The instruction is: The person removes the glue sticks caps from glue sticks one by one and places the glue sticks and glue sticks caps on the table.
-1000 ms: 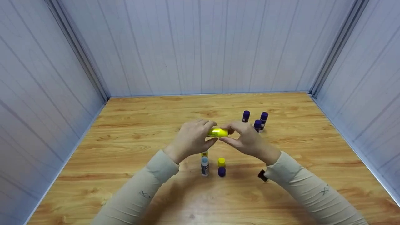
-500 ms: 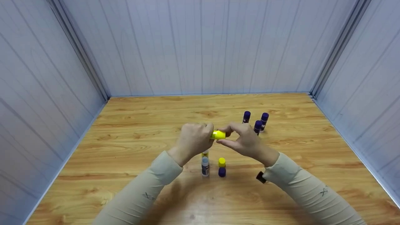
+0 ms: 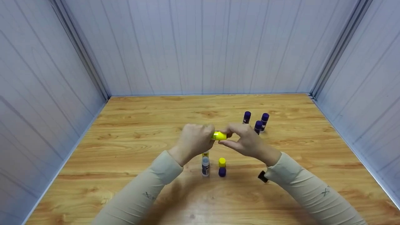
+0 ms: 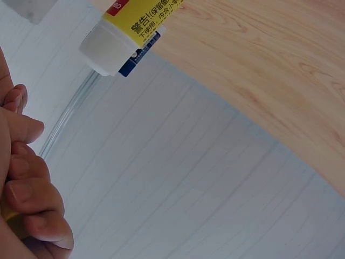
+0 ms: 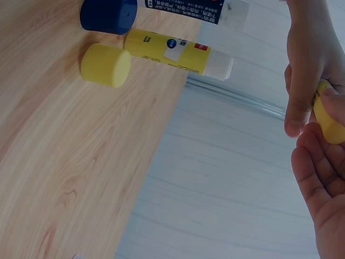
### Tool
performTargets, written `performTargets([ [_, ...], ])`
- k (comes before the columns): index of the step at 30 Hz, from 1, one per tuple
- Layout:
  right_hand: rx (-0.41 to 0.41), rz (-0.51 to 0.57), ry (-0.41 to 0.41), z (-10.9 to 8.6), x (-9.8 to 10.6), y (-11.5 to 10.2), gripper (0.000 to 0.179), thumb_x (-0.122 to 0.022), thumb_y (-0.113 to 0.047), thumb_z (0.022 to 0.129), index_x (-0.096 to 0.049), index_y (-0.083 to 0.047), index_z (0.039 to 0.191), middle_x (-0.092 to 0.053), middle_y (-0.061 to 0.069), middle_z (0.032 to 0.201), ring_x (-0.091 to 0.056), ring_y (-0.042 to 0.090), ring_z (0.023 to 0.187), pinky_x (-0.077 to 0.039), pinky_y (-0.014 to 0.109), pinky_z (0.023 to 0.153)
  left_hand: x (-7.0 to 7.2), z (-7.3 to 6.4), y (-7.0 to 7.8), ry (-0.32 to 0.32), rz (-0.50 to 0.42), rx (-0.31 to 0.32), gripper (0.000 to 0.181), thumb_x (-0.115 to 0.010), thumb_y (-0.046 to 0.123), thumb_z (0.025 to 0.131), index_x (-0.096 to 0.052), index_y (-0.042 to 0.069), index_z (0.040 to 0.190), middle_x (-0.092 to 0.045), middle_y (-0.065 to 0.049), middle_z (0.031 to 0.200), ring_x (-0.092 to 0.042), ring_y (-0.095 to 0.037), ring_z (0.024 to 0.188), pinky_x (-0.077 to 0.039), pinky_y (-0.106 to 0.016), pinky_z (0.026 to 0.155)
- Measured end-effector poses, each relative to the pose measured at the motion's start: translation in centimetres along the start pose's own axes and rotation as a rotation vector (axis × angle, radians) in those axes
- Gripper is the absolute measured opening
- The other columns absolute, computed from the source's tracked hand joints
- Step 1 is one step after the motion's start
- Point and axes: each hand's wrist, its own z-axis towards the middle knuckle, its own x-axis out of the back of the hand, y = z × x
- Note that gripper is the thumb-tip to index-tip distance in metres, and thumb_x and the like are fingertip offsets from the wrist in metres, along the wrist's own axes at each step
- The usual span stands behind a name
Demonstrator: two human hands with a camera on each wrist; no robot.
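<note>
Above the middle of the table, my left hand (image 3: 194, 140) wraps its fingers round a yellow glue stick (image 3: 219, 136) held roughly level. My right hand (image 3: 247, 140) pinches the stick's yellow capped end between thumb and fingers; the right wrist view shows this end (image 5: 330, 121) too. Below the hands stand an uncapped yellow glue stick (image 5: 167, 51) with a white top and an uncapped dark blue glue stick (image 3: 205, 168). Beside them sit a loose yellow cap (image 3: 222, 162) and a loose dark blue cap (image 3: 222, 172). Most of the held stick is hidden in my left fist.
Three capped purple glue sticks stand behind my right hand: one at left (image 3: 247, 117), one at right (image 3: 264, 120), one in front (image 3: 258, 126). A small black object (image 3: 262, 176) shows by the right cuff. Pale panel walls (image 3: 200, 47) enclose the wooden table (image 3: 140, 112).
My left hand has closed further round the glue stick and turned, covering more of it. My right hand keeps its pinch on the capped end, almost in place.
</note>
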Motion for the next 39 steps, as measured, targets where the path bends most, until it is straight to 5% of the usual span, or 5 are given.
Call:
performTargets([
  [4, 0.014, -0.025, 0.0, -0.3, 0.4, 0.3, 0.02, -0.087, 0.0, 0.089, -0.074, -0.001, 0.104, -0.077, 0.011, 0.095, -0.074, 0.022, 0.082, -0.065, 0.039, 0.072, -0.1, -0.1, -0.8, -0.04, -0.061, -0.006, 0.022, -0.081, 0.023, 0.094, -0.068, 0.014, 0.078, -0.059, 0.004, 0.058, -0.031, -0.005, 0.048, -0.039, -0.023, 0.039],
  [11, -0.005, -0.082, 0.06, -1.6, 2.2, 2.0, 0.025, -0.09, 0.008, 0.083, -0.072, 0.002, 0.1, -0.079, 0.012, 0.091, -0.076, 0.023, 0.077, -0.066, 0.04, 0.069, -0.9, -1.2, -4.2, -0.097, -0.118, 0.191, 0.03, -0.078, 0.01, 0.088, -0.056, 0.013, 0.068, -0.041, 0.005, 0.057, -0.028, -0.009, 0.052, -0.025, -0.026, 0.045],
  [14, -0.01, -0.087, 0.029, -1.7, 2.4, 2.3, 0.023, -0.089, 0.005, 0.085, -0.073, 0.001, 0.102, -0.078, 0.012, 0.092, -0.076, 0.023, 0.078, -0.066, 0.041, 0.07, -1.1, -1.2, -4.8, -0.089, -0.131, 0.191, 0.035, -0.077, 0.009, 0.087, -0.049, 0.014, 0.067, -0.034, 0.005, 0.06, -0.026, -0.01, 0.054, -0.022, -0.027, 0.046],
  [26, -0.04, -0.149, -0.086, -1.1, 1.5, 1.7, 0.026, -0.086, -0.005, 0.092, -0.076, 0.001, 0.116, -0.079, 0.012, 0.102, -0.075, 0.024, 0.088, -0.066, 0.041, 0.077, -1.4, -1.0, -4.4, -0.138, -0.198, 0.23, 0.043, -0.08, 0.013, 0.088, -0.042, 0.016, 0.068, -0.038, 0.004, 0.061, -0.031, -0.011, 0.055, -0.027, -0.029, 0.047],
  [39, -0.098, -0.176, -0.18, -0.4, 0.5, 1.8, 0.036, -0.072, -0.005, 0.104, -0.069, 0.003, 0.139, -0.076, 0.017, 0.12, -0.073, 0.031, 0.104, -0.064, 0.047, 0.089, -1.0, -0.6, -4.1, -0.171, -0.524, 0.389, 0.034, -0.072, 0.033, 0.106, -0.067, 0.007, 0.085, -0.063, -0.005, 0.07, -0.047, -0.014, 0.058, -0.045, -0.033, 0.054],
])
